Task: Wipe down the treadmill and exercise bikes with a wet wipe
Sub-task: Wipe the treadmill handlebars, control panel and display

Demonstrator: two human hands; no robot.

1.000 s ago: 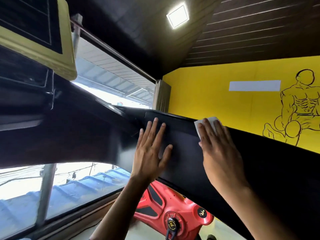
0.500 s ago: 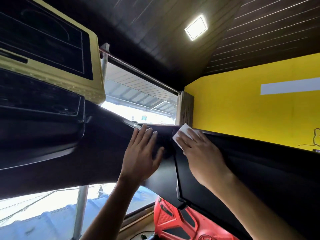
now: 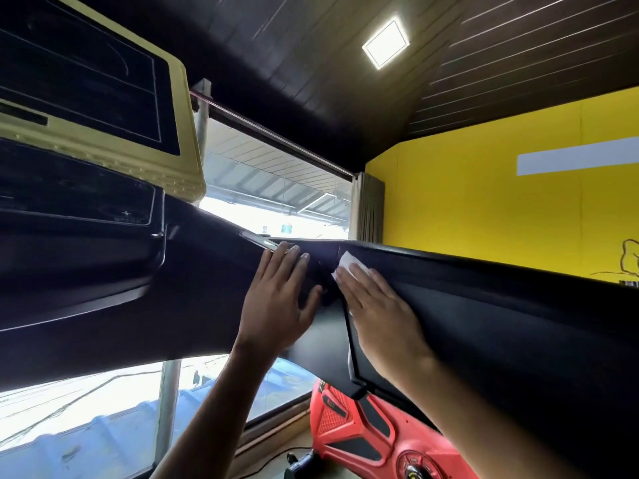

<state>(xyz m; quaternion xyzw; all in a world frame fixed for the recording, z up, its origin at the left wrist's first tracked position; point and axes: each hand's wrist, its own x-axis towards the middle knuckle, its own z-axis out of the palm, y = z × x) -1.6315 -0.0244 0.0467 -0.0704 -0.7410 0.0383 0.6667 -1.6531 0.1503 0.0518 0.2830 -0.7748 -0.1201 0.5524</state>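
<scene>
Pressing flat, the right hand has its fingers straight and close together. It pins a white wipe against a black panel. Nothing is pinched: the wipe sits under the fingertips, with one corner showing beyond them. That corner lies just below the panel's top edge, at its left end.

The left hand lies just beside it, apart by a narrow gap. Its palm is flat on the treadmill's black console, fingers straight and slightly spread, thumb out to the right. It holds nothing. The fingertips reach a thin shiny strip at the console's upper edge; I cannot tell what the strip is.

Both forearms come up from the bottom of the view.

Up and to the left on the console is a dark screen in a pale yellow frame, with a second dark display below it.

Below the panel, lower right, is a red machine with black inserts and a round emblem.

Behind the console are a bright window with a metal post, a grey curtain at its right side, and a yellow wall.

Overhead is a dark slatted ceiling with one square light, lit.
</scene>
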